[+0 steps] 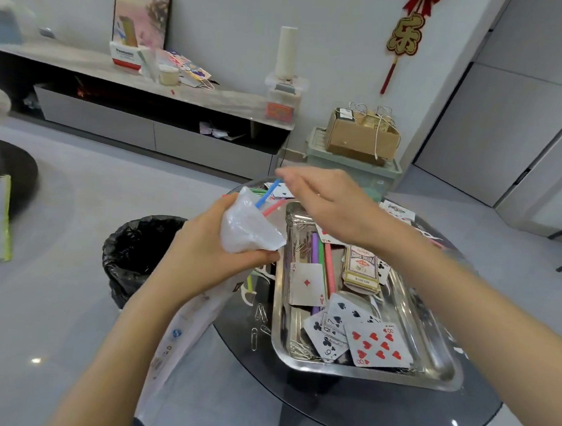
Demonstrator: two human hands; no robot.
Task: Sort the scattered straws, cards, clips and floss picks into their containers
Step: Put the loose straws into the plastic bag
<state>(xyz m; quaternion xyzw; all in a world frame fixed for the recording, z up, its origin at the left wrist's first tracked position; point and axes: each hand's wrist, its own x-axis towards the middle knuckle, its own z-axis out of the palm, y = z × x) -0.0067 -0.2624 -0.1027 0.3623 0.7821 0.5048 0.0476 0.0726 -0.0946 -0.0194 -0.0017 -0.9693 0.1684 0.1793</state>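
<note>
My left hand [209,251] grips a clear plastic bag [250,227] above the left edge of the round dark glass table [391,420]. My right hand [324,199] pinches the top of a blue straw [267,193] whose lower end dips into the bag's mouth; a pink straw [273,208] pokes out beside it. The steel tray [442,363] holds purple, green and red straws [321,259], a card box [361,266], loose playing cards [377,344] and paper clips [299,348]. More clips [259,322] and floss picks [253,293] lie on the glass left of the tray.
A bin lined with a black bag [135,251] stands on the floor left of the table. A printed white pouch [179,336] hangs under my left forearm. More cards [397,210] lie at the table's far edge. A low TV cabinet [153,108] and a cardboard box [359,138] stand beyond.
</note>
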